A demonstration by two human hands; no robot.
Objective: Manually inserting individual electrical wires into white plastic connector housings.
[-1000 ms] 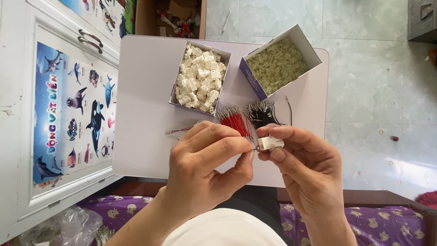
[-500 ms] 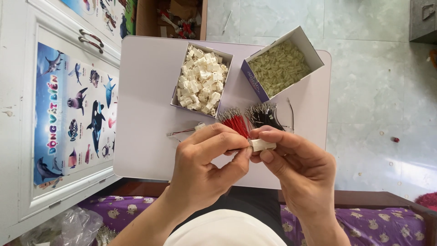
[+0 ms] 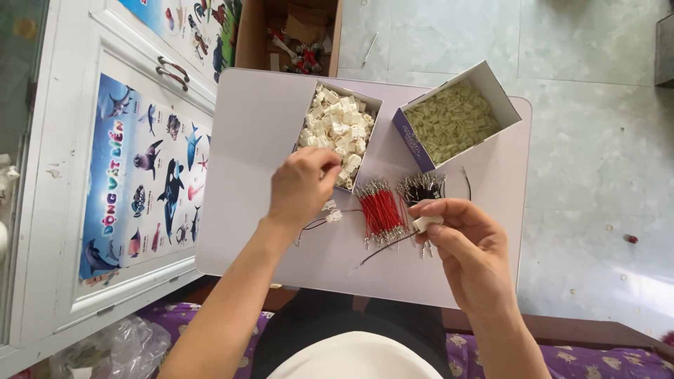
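My right hand (image 3: pixel 469 256) pinches a small white connector housing (image 3: pixel 427 224) between thumb and fingertips, a thin black wire (image 3: pixel 385 250) trailing off it toward my lap. Fingers closed on it, held just above the counter (image 3: pixel 260 231), right beside the bundle of red wires (image 3: pixel 380 210) and the bundle of black wires (image 3: pixel 420 188).

My left hand (image 3: pixel 302 188) is at the near edge of the box of white housings (image 3: pixel 338 130), fingers curled down; can't tell if they've got a piece pinched or are empty. A finished white piece with wires (image 3: pixel 330 213) lies on the counter just beside that hand.

Box of pale yellowish parts (image 3: pixel 449 123) sits further right, untouched.

Step, as I judge it: one housing wired, left hand fetching another part. Next move needs one single piece pinched out, not a clump, then brought to the right hand without snagging the loose black wire.
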